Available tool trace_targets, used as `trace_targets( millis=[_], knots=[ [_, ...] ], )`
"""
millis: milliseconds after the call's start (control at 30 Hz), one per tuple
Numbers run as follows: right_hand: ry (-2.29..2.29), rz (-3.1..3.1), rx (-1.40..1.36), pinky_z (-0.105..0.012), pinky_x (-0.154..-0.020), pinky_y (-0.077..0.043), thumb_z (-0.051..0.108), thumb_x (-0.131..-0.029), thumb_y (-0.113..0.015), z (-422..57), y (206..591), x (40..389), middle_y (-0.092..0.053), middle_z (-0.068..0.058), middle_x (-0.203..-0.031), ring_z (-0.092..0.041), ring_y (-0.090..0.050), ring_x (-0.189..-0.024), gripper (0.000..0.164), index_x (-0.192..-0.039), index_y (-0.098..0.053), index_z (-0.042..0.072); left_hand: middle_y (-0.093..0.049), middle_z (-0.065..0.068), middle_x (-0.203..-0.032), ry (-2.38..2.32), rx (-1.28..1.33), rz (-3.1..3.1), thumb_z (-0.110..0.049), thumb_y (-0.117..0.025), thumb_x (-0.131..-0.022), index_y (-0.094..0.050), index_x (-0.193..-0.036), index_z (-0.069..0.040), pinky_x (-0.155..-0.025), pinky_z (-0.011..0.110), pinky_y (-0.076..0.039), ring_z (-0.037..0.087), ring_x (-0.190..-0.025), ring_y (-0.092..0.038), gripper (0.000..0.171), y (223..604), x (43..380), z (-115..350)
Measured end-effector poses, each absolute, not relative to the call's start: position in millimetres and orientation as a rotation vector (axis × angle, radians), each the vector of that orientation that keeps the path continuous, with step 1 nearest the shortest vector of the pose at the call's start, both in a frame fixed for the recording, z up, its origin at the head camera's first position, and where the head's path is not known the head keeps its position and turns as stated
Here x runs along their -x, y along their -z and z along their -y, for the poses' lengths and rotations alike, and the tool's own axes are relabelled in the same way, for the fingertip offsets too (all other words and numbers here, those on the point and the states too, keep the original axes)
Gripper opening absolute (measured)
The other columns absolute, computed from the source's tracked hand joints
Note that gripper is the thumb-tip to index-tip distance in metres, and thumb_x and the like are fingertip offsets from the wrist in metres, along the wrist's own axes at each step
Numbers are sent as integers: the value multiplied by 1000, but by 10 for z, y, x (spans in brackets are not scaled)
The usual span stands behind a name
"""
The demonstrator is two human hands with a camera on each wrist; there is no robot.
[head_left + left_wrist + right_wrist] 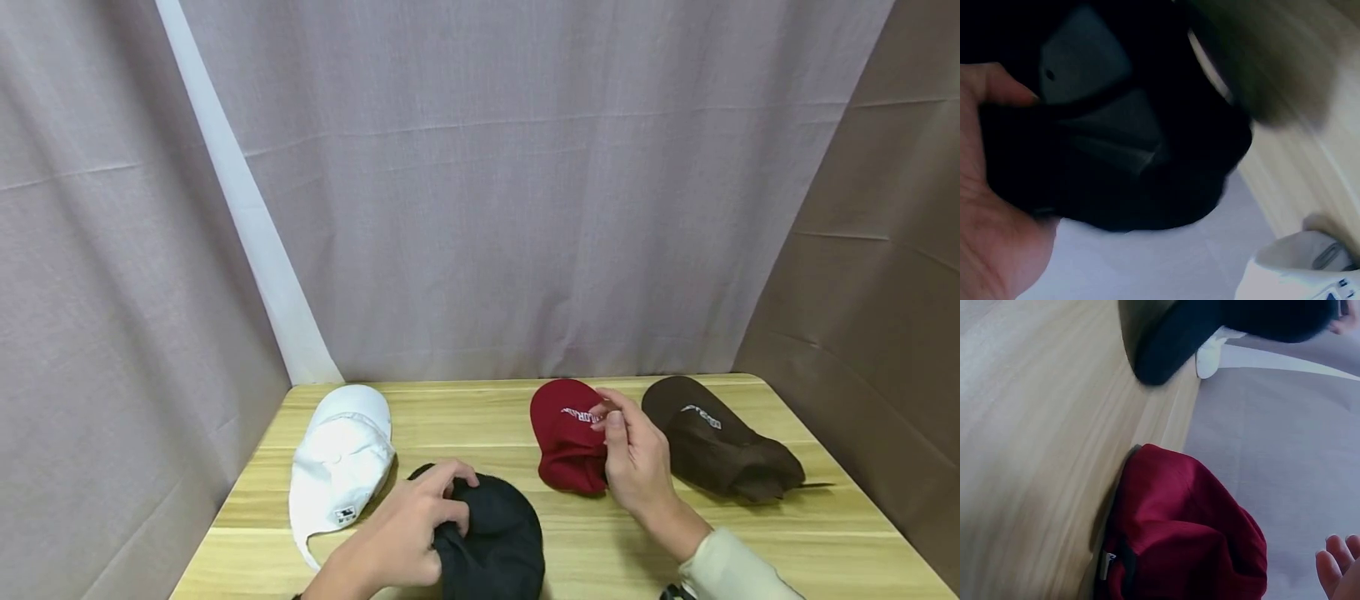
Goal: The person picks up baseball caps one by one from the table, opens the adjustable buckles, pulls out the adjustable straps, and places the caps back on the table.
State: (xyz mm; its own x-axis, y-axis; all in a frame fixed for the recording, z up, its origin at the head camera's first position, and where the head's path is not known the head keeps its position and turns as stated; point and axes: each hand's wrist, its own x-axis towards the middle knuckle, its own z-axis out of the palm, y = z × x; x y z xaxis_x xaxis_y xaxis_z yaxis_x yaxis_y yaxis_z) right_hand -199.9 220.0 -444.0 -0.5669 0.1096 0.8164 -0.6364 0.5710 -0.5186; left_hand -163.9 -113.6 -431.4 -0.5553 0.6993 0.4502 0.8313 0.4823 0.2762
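My left hand (412,525) grips a black cap (502,537) at the front middle of the table, fingers and thumb bent over its edge. In the left wrist view, the inside of the black cap (1110,137) faces the camera and the thumb lies against its rim. My right hand (639,462) is raised near a red cap (558,433) with white lettering, covering part of it in the head view. Its fingers are loosely bent around nothing. The right wrist view shows the crumpled red cap (1185,525) apart from the right fingertips (1338,553).
A white cap (341,458) lies on the table's left side, its strap toward the front. To the right is a dark brown cap (727,450) with a light logo. Grey curtains (525,208) hang behind the wooden table (465,425), and brown cloth (870,275) hangs on the right.
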Motion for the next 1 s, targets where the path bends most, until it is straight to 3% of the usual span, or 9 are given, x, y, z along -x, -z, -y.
trace_targets(
  millis=[100,300,567,767,1000],
  knots=[
    [-1081,1911,-436,-9,-77,-49,2,-107,-49,-2188,4420,2006,-76,-14,-96,4,-68,-85,30,-129,-69,0,-60,-5,-137,586,1232,2590,6,-62,-57,-71,-81,-28,-61,11,-36,6,-93,-53,43,4367,1689,1122],
    [-1103,1909,-452,-10,-74,-50,2,-107,-49,-2162,4405,2003,-75,-14,-96,0,-69,-83,30,-128,-69,0,-56,5,-146,372,1063,2773,0,-76,-69,-76,-99,-21,-71,21,-49,21,-120,-63,37,4463,1878,1102],
    [-1100,1940,-432,-9,-74,-49,0,-106,-49,-2173,4415,1996,-75,-13,-95,2,-68,-83,32,-129,-70,3,-50,13,-158,357,975,2879,-9,-81,-82,-72,-114,-18,-78,33,-56,30,-124,-62,35,4514,2099,1050],
    [-1055,1962,-385,-9,-73,-49,3,-108,-47,-2228,4414,2008,-77,-12,-94,1,-68,-82,31,-128,-71,4,-34,16,-171,398,979,3011,-11,-79,-85,-63,-133,-14,-98,50,-56,35,-138,-54,51,4482,2154,1012],
    [-1046,1954,-386,-10,-72,-49,2,-108,-48,-2261,4422,2007,-77,-10,-94,5,-69,-82,32,-128,-72,5,-18,11,-179,476,1004,3093,-21,-84,-88,-57,-146,-15,-110,56,-52,37,-150,-43,64,4520,2165,1068]
  ],
)
